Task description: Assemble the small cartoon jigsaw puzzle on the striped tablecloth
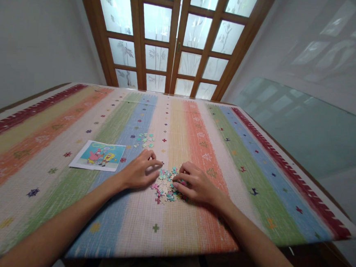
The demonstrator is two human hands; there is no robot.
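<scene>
hands meet over a loose heap of small teal, pink and cream jigsaw pieces [166, 186] near the middle of the striped woven cloth [255, 164] that covers the table. left hand [139, 172] lies palm down just left of the heap, fingers curled, tips touching the heap's upper edge; whether it pinches a piece, i cannot tell. right hand [194, 184] sits on the heap's right side, fingers bent and drawn together on the pieces, though a held piece is too small to make out. both forearms rest on the cloth. farther up, apart from the heap, lies a smaller scatter of pale green pieces [145, 140]. off to the left, flat on the cloth, lies a rectangular printed cartoon picture with a teal background [98, 155]. behind the table stands a wooden-framed door with frosted glass panes [173, 38].
</scene>
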